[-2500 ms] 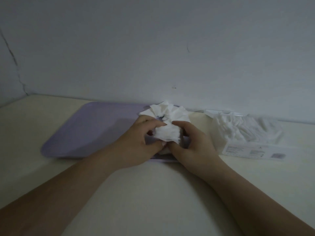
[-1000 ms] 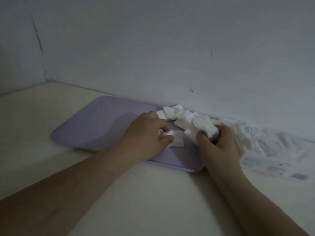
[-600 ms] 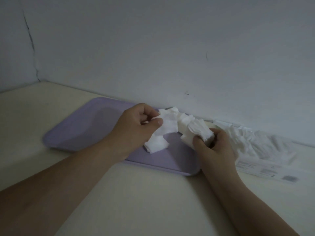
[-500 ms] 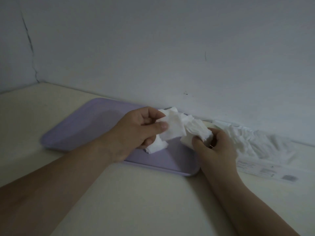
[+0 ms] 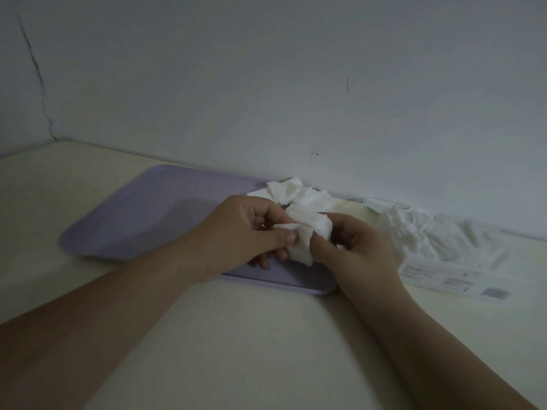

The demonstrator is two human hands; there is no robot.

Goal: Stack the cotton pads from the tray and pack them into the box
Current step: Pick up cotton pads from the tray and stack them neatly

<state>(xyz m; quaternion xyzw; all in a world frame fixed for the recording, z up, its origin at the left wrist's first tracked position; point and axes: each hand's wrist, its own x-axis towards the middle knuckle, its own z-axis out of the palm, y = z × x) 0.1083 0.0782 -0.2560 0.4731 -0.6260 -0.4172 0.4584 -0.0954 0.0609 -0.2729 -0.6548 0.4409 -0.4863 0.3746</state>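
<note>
Cream table (image 5: 236, 335) is set against a wall (image 5: 266, 84). A lilac tray (image 5: 142, 220) is laid flat on it, left of centre, close to the wall. A white box (image 5: 444, 275) with a printed label is laid just beside the tray's right end; contact between them is hidden.

- We can read no word, brand or number here; the light is dim and the print is too small.
- The only print we find is on the box (image 5: 461, 250) at the right of the frame. Its white front face carries a label (image 5: 470, 287).
- At the left end of that label we make out faint grey lines of text (image 5: 414, 272), blurred beyond reading.
- Near the middle of the label sits a small grey block of print (image 5: 451, 282), also illegible.
- At its right end we see a darker square patch (image 5: 495, 292), like a scan code, but we cannot tell its pattern.
</note>
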